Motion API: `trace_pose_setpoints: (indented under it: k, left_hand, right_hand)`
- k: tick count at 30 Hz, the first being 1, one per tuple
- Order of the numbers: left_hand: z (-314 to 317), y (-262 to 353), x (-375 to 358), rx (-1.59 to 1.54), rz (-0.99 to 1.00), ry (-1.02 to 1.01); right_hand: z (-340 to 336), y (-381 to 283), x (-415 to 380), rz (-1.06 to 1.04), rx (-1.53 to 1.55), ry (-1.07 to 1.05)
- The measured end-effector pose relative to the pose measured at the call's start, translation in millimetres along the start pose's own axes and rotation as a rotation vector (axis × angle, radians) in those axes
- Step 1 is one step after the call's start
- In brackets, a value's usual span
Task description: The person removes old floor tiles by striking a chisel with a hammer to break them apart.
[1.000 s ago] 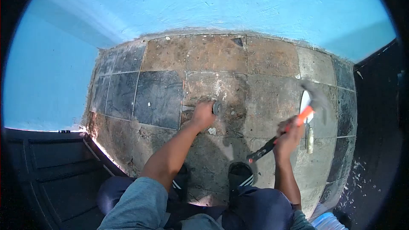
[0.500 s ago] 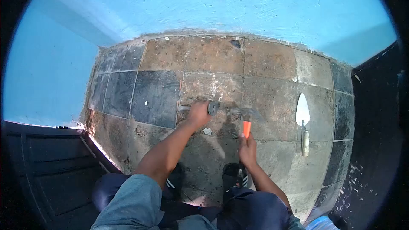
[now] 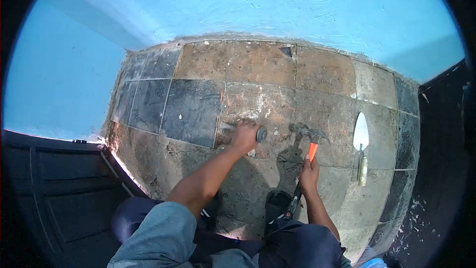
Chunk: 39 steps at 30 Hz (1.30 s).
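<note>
My left hand [image 3: 245,137] is wrapped round a chisel, whose round dark butt end [image 3: 261,134] points right. Its flat blade [image 3: 227,126] reaches left to the broken edge of a dark floor tile [image 3: 191,111]. In my right hand [image 3: 309,172] is a claw hammer [image 3: 312,150] with an orange and black handle. The hammer's head is to the right of the chisel's butt, with a gap between them. Where the blade tip meets the tile edge is hard to make out.
A pointing trowel [image 3: 361,131] lies on the floor at the right. Small rubble chips [image 3: 252,153] are scattered over the bare brown mortar [image 3: 258,101]. A blue wall [image 3: 277,5] rises ahead, and a dark panelled door [image 3: 69,188] stands at the left.
The hammer head, blurred and nearer the chisel's butt before, is now sharp and farther right of it. The whole view has shifted slightly. My left hand keeps its grip on the chisel.
</note>
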State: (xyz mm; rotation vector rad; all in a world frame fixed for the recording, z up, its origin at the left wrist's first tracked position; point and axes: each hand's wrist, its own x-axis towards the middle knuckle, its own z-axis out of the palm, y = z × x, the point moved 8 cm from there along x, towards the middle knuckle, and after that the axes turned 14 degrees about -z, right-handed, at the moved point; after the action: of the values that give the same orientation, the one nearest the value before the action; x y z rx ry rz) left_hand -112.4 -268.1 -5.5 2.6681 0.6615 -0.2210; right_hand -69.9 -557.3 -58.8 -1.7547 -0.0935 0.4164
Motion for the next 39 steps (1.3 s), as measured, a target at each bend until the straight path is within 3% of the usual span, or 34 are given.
trace_pose_setpoints:
  k: [15, 18, 21, 24, 28, 33, 39]
  left_hand:
    - [-25.4, -15.6, 1.0, -0.151, -0.045, 0.061]
    - [-34.9, -25.6, 11.7, -0.278, -0.152, -0.028]
    - [-19.2, -32.7, 12.3, -0.209, -0.109, -0.083]
    - [-34.2, -17.1, 11.4, -0.132, -0.013, -0.008]
    - [-45.9, -14.1, 35.9, -0.178, 0.051, 0.005]
    - [-53.8, -20.3, 65.1, -0.189, 0.082, 0.086]
    - [-34.4, -18.9, 77.8, -0.15, 0.069, 0.006]
  right_hand:
    - [13.1, -23.9, 0.1, -0.044, 0.058, -0.027]
    - [1.8, -54.9, 8.3, -0.052, 0.148, 0.009]
    - [-23.5, -133.6, 21.3, -0.138, 0.182, 0.132]
    - [-42.4, -163.2, 31.2, -0.205, 0.266, 0.205]
    - [-49.5, -164.9, 33.5, -0.245, 0.238, 0.238]
    - [-41.7, -138.4, 25.6, -0.109, 0.247, 0.214]
    - [-27.9, -119.8, 19.2, -0.02, 0.261, 0.114]
